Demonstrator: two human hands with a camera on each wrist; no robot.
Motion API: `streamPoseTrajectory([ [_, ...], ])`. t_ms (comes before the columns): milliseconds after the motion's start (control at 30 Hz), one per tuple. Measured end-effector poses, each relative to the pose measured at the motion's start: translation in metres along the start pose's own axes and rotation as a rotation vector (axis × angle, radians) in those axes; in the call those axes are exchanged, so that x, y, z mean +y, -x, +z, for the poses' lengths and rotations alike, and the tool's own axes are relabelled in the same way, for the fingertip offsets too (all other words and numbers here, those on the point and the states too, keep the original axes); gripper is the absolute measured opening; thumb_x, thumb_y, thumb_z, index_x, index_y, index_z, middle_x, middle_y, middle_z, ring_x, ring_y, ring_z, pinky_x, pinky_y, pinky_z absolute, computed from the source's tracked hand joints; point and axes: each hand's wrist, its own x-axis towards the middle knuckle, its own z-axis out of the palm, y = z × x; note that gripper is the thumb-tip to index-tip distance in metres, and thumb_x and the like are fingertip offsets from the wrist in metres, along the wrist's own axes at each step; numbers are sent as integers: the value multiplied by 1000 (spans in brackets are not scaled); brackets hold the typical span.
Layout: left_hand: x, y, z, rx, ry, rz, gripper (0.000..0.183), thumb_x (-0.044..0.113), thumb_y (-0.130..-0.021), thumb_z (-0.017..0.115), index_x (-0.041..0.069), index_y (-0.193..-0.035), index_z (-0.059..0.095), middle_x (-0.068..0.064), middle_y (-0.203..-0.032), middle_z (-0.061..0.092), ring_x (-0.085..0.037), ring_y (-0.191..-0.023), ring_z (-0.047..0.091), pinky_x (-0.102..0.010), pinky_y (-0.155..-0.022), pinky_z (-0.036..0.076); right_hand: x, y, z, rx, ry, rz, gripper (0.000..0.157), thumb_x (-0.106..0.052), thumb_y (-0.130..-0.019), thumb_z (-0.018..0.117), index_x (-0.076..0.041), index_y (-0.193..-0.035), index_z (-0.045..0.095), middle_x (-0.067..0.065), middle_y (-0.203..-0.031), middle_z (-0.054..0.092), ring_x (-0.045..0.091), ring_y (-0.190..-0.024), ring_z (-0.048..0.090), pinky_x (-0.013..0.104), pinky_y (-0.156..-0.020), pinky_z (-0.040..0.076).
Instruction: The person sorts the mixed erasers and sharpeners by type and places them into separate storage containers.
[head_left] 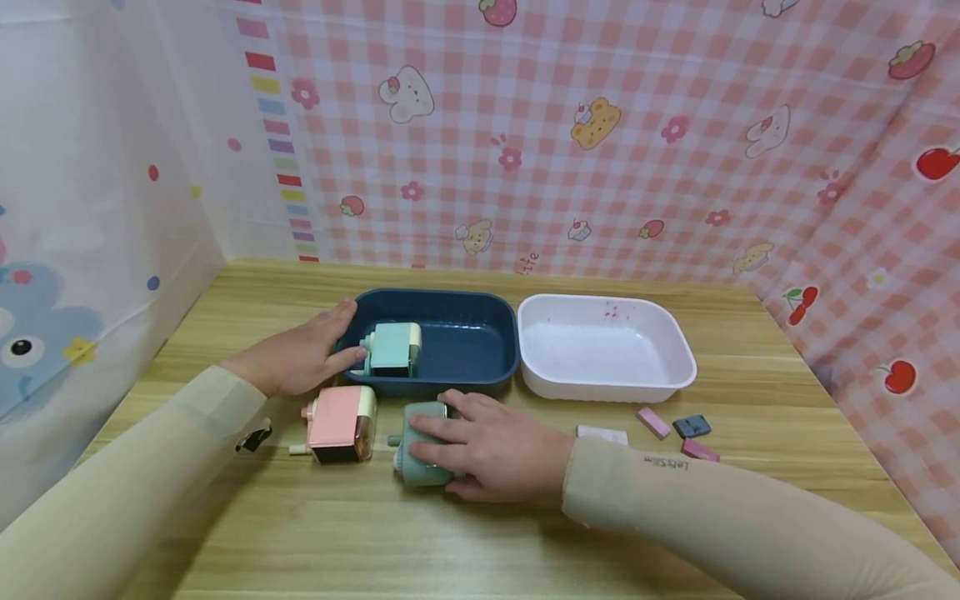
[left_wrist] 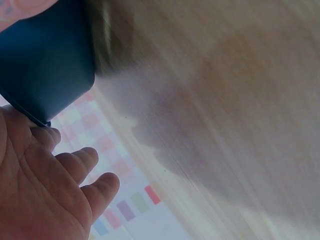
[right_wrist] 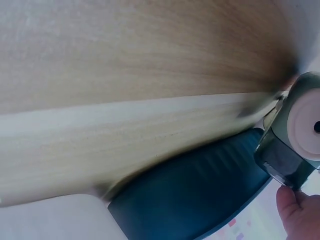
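Note:
My left hand (head_left: 300, 354) rests at the left end of a dark blue tray (head_left: 468, 342), its thumb over the near rim; in the left wrist view its fingers are extended beside the tray wall. A mint pencil sharpener (head_left: 392, 346) lies inside that tray at the left, near the thumb. My right hand (head_left: 502, 450) grips a grey-green pencil sharpener (head_left: 422, 473) from above, in front of the tray. The right wrist view shows its round pale end face. Left of it, a pink pencil sharpener (head_left: 335, 417) lies on the table.
A white tray (head_left: 600, 354) stands right of the blue one. Several erasers lie in front of it: a white one (head_left: 602, 434), a light pink one (head_left: 653, 422), a dark grey one (head_left: 692, 426) and a darker pink one (head_left: 700, 451). Patterned cloth (head_left: 540, 167) hangs behind the wooden table (head_left: 337, 542).

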Motion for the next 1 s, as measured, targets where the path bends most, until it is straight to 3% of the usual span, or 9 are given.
streamPoseTrajectory([
  [333, 1, 1, -1, -3, 7, -3, 91, 60, -111, 36, 0, -168, 0, -23, -177, 1, -48, -162, 7, -64, -130, 13, 3, 3, -10, 175, -1, -39, 59, -46, -100, 71, -21, -152, 58, 5, -163, 51, 37, -144, 49, 47, -119, 46],
  [500, 1, 1, 0, -4, 2, -5, 91, 61, -110, 36, 0, -168, 0, -23, -177, 1, -48, -162, 7, -64, -130, 13, 9, 2, -19, 281, 76, -29, 61, -43, -96, 76, -17, -149, 61, 7, -158, 56, 37, -142, 51, 45, -119, 47],
  [800, 0, 0, 0, -8, 3, -9, 90, 60, -111, 35, 0, -168, 0, -22, -177, 0, -47, -162, 6, -63, -130, 12, 35, -5, -28, 348, 131, 66, 63, -41, -91, 82, -14, -145, 64, 10, -154, 60, 37, -141, 54, 48, -120, 45],
  [1000, 0, 0, 0, -6, -3, -3, 91, 61, -111, 35, 0, -168, -1, -23, -177, 0, -47, -163, 6, -63, -131, 13, 55, -9, -27, 318, 119, 143, 58, -39, -96, 78, -14, -146, 64, 12, -155, 59, 41, -138, 55, 52, -118, 46],
])
